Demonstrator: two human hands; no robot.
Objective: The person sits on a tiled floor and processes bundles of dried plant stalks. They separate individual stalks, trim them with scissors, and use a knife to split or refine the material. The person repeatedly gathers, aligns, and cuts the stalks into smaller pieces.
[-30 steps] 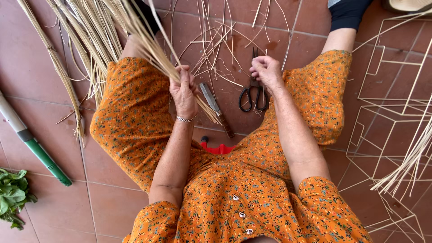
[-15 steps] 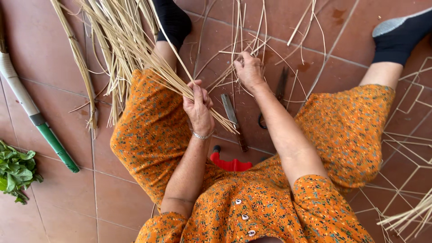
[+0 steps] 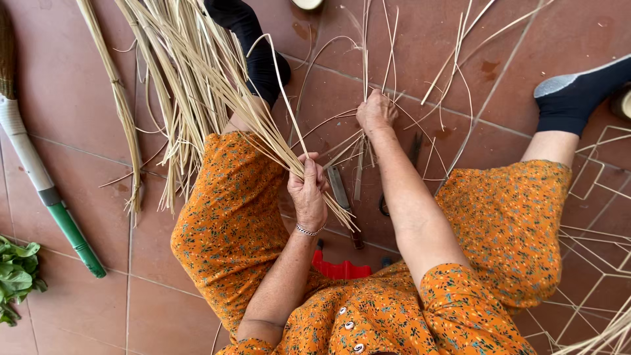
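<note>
An orange floral dress with white buttons, black socks, and a silver bracelet.

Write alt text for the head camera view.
Seen from above, a seated person's left hand grips a bundle of pale straw strips while the right hand reaches to loose strips on the red tiled floor.

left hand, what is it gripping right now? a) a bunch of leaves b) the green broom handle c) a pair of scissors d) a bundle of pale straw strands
d: the left hand is closed around the bundle of pale straw strands that fans out over the orange dress, while the green-handled broom and the leaves lie apart on the tiled floor.
</note>
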